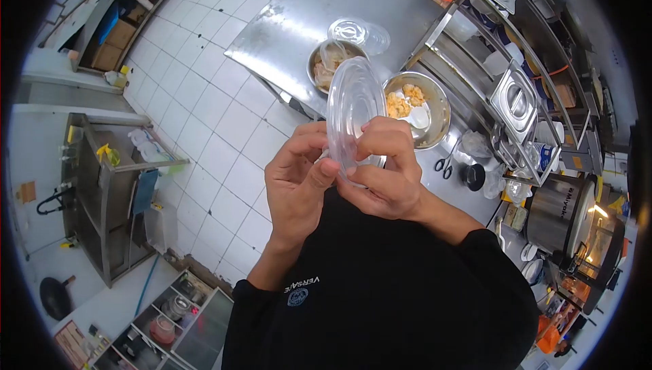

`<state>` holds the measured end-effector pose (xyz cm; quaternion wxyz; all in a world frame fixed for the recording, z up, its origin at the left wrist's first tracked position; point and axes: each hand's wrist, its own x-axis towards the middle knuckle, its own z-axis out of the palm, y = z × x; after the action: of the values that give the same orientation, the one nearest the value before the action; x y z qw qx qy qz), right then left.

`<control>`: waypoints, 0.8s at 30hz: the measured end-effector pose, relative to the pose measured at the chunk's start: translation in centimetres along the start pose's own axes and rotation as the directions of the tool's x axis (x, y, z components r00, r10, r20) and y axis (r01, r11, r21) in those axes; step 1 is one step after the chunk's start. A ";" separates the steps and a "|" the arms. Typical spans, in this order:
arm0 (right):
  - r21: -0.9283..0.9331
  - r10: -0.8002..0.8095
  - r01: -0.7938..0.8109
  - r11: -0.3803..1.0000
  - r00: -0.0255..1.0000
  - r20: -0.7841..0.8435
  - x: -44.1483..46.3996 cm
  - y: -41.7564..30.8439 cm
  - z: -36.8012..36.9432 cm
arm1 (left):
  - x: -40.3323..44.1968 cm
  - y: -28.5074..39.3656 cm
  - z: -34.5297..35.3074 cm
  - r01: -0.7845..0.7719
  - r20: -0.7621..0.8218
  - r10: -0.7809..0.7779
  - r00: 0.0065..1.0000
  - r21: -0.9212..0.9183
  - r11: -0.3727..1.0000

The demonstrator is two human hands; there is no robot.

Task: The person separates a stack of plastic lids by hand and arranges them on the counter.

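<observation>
Both hands are up in front of the black shirt, over the side of the steel desk nearest the wearer, holding a stack of clear round plastic lids tipped almost on edge. The left hand has its grip closed on the stack's lower rim, thumb against one side and fingers curled behind. The right hand pinches the same stack low down, thumb and forefinger nearly together; how many lids there are, I can't tell. Just beyond, by the desk's floor-side edge, sits a small steel bowl of pale food under clear plastic, with clear round plastic pieces beside it. A bigger steel bowl holds orange-yellow food and a white spoon. Black-handled scissors and a round black lid lie towards the desk's rack-side edge.
</observation>
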<state>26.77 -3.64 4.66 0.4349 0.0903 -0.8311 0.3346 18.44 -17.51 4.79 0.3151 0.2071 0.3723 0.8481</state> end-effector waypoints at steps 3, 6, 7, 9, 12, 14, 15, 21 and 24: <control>-0.010 -0.017 0.017 1.000 0.999 -0.033 0.8 0.6 0.8 | 1.2 0.4 -0.7 0.024 0.026 -0.023 0.999 -0.044 0.999; -0.005 -0.025 0.025 1.000 0.998 -0.056 1.4 1.0 1.3 | 2.1 0.7 -1.4 0.037 0.042 -0.035 0.998 -0.049 0.998; -0.005 -0.023 0.023 1.000 0.998 -0.057 1.5 1.1 1.5 | 2.4 0.7 -1.5 0.035 0.054 -0.032 0.998 -0.041 0.999; -0.006 -0.023 0.023 1.000 0.998 -0.058 1.9 1.2 1.7 | 3.0 0.8 -1.8 0.026 0.075 -0.024 0.997 -0.021 0.999; -0.013 -0.037 0.036 0.999 0.998 -0.055 2.3 1.8 2.1 | 3.5 1.0 -2.0 0.022 0.060 -0.020 0.998 -0.024 0.999; -0.011 -0.037 0.037 0.999 0.998 -0.055 2.5 2.1 2.4 | 3.9 1.0 -2.3 0.015 0.060 -0.014 0.998 -0.016 1.000; -0.004 -0.033 0.032 0.999 0.998 -0.057 2.5 2.2 2.5 | 4.0 1.1 -2.5 0.011 0.059 -0.010 0.998 -0.012 1.000; 0.184 0.075 -0.080 0.980 0.997 0.036 4.4 2.1 2.3 | 4.8 1.6 -2.9 -0.127 0.075 0.116 0.990 0.161 0.979; 0.345 0.267 -0.266 0.900 0.963 0.048 4.0 2.5 2.7 | 5.3 1.6 -2.4 -0.259 0.070 0.253 0.965 0.411 0.874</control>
<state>21.48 -2.86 5.55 0.3625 0.0512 -0.7632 0.5325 12.64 -15.93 5.05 0.1514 0.3228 0.5116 0.7817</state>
